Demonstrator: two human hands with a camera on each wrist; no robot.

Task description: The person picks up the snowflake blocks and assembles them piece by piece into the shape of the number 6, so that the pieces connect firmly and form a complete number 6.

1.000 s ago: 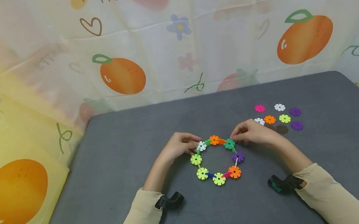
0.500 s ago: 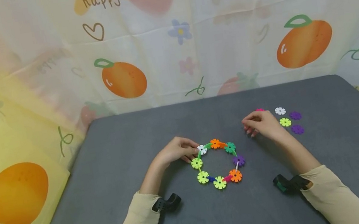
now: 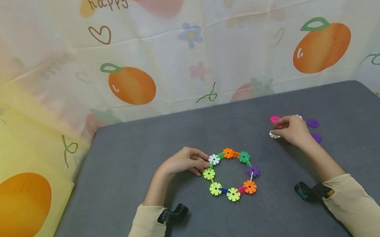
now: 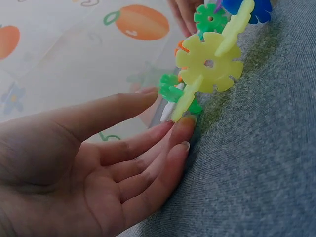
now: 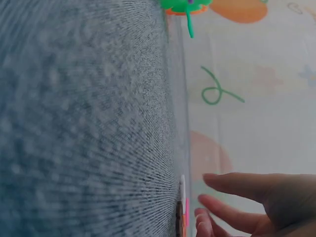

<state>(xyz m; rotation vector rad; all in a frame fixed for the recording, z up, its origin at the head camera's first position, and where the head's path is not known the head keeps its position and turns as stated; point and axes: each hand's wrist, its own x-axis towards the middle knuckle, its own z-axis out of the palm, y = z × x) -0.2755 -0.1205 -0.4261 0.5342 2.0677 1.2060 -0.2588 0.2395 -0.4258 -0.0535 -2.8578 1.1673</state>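
A ring of joined plastic flower-shaped building discs point(image 3: 234, 197) lies flat on the table in several colours. At its upper left, my left hand point(image 3: 183, 161) rests with fingertips by the white disc point(image 3: 211, 159). In the left wrist view, the thumb is close to a green disc point(image 4: 170, 93) and the loosely bent fingers lie under the ring's edge, near a yellow disc point(image 4: 192, 59). My right hand point(image 3: 294, 130) hovers over the loose discs, its fingers parted; the right wrist view shows nothing between them. It hides part of that group.
Around the right hand lie loose discs: a pink one point(image 3: 274, 119), a white one point(image 3: 273, 135) and two purple ones point(image 3: 312, 123). A grey table point(image 3: 134, 144) runs back to a fruit-print cloth point(image 3: 173, 63).
My right hand has left the ring's green disc and moved right to the loose discs. My left hand has eased slightly left, and its grip at the white disc has loosened. The ring stays in place.
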